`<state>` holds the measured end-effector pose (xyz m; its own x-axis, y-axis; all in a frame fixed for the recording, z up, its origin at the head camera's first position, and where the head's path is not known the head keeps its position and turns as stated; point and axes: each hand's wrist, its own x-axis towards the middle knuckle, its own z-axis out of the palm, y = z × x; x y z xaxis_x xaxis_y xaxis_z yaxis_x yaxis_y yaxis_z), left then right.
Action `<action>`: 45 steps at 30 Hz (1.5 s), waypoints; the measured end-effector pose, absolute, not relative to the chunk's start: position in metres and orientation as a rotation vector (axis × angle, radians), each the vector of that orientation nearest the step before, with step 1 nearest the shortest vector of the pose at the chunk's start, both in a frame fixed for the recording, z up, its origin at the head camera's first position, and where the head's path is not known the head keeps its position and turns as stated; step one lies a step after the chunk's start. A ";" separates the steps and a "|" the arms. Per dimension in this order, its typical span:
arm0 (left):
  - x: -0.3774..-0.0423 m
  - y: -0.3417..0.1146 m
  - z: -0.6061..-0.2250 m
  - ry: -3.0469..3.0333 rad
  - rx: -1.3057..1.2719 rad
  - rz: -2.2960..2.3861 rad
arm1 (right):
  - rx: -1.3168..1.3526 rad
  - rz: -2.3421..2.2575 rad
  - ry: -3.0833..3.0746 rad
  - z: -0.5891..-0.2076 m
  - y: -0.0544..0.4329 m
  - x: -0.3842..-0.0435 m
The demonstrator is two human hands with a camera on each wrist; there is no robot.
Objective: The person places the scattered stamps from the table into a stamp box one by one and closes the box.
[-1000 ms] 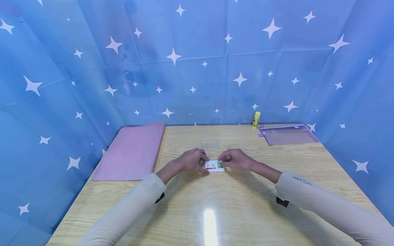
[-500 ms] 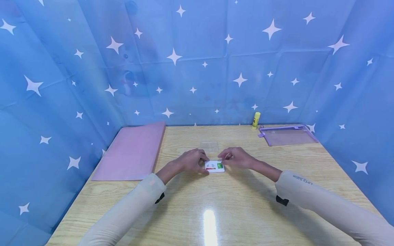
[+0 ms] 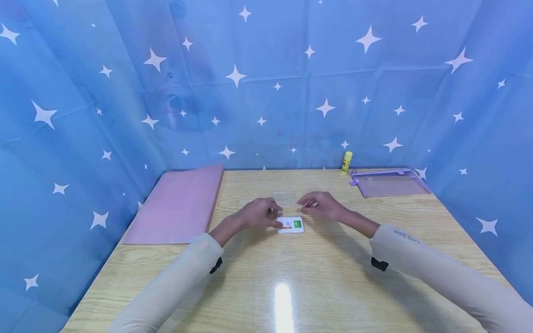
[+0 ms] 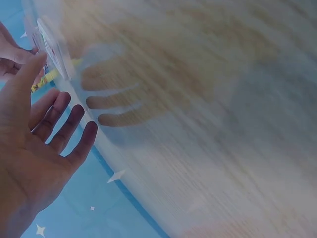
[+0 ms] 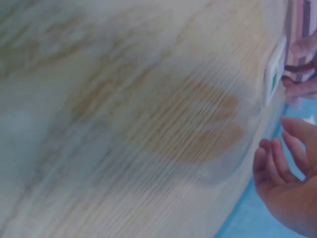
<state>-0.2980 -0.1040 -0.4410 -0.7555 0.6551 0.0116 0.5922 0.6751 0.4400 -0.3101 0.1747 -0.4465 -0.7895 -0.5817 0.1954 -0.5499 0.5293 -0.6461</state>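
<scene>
A white, round-cornered card holder [image 3: 293, 227] lies flat on the table between my hands, its face printed with a green square and red marks. Over its left end reaches the thumb of my left hand [image 3: 259, 214]; whether it touches cannot be told. In the left wrist view that hand's fingers [image 4: 67, 131] are spread and loosely bent, with nothing in them. Up and to the right of the holder, apart from it, hovers my right hand [image 3: 325, 206], its fingers relaxed and holding nothing. A clear rectangular plastic piece [image 3: 285, 198] lies just behind the holder.
At the left lies a large pink folder [image 3: 179, 206]. A yellow glue stick [image 3: 346, 163] stands at the back edge of the wooden table [image 3: 233, 286], beside a purple-edged zip pouch [image 3: 393, 183]. Blue star-patterned curtain [image 3: 266, 101] encloses the back and sides.
My right hand has come off the holder's right end and moved up and away. The left hand has loosened and shifted slightly up; the holder stays in place.
</scene>
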 end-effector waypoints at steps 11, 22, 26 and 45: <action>-0.321 -0.109 -0.441 2.787 0.925 0.727 | -0.890 -1.123 2.736 -0.448 0.178 -0.325; -0.345 -0.110 -0.440 2.903 0.872 0.625 | -0.845 -0.988 2.844 -0.449 0.165 -0.348; -0.348 -0.109 -0.440 2.901 0.842 0.571 | -0.861 -0.976 2.824 -0.450 0.160 -0.355; -0.354 -0.105 -0.452 2.857 0.780 0.621 | -1.182 -0.931 2.690 -0.466 0.155 -0.364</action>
<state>-0.3542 -0.1048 -0.4515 -0.8608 0.5089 -0.0040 0.4614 0.7837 0.4159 -0.3642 0.1553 -0.4662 -0.7044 -0.6868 0.1792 -0.6506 0.5239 -0.5498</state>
